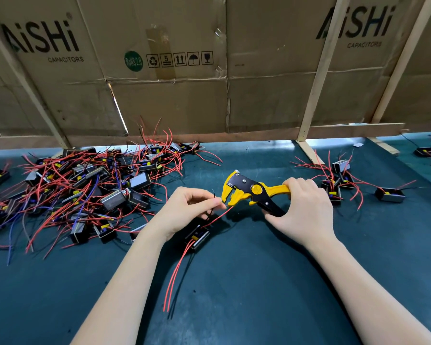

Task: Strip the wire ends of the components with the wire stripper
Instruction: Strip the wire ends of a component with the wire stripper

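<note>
My right hand (pixel 304 207) grips the handles of a yellow and black wire stripper (pixel 249 191), whose jaws point left. My left hand (pixel 188 209) pinches a red wire (pixel 218 216) and a black wire near their ends, right at the stripper's jaws. These wires run down to a small black component (pixel 197 236) that hangs just below my left hand, over the dark green mat. Two more red wires (pixel 176 275) trail from it toward me.
A big heap of similar components with red, blue and black wires (pixel 85 185) covers the mat at the left. A smaller group (pixel 339 180) lies at the right. Cardboard sheets on a wooden frame (pixel 309 108) wall off the back.
</note>
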